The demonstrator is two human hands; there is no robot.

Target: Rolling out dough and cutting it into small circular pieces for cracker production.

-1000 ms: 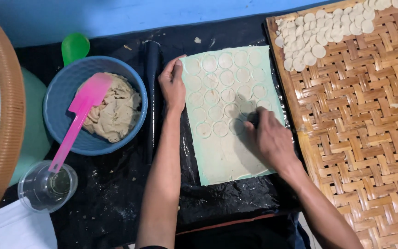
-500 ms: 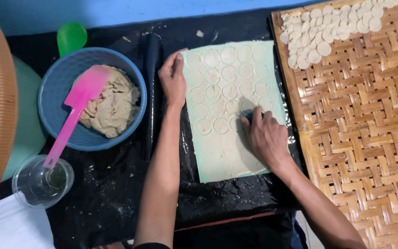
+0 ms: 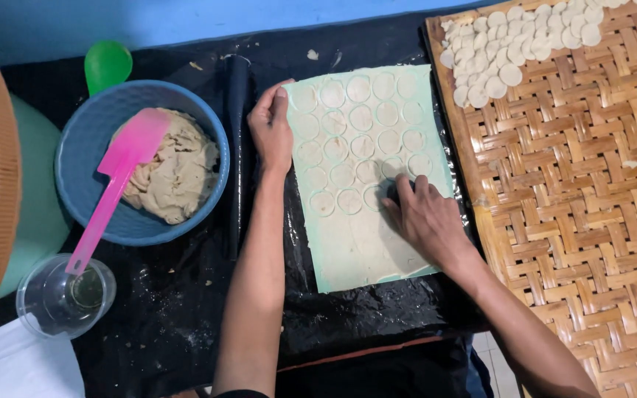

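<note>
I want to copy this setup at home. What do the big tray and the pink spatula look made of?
The tray looks like woven bamboo or cane strips, light brown with a slight sheen. The pink spatula looks like smooth, matte silicone or plastic; which one is unclear.

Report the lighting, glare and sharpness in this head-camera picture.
Head view: even, soft light, with only a faint shadow under the right hand on the pale rolled dough sheet; small glints of glare on the crinkled black plastic sheet and the clear plastic cup; the woven bamboo tray and left hand look sharp, no obvious motion blur.
</note>
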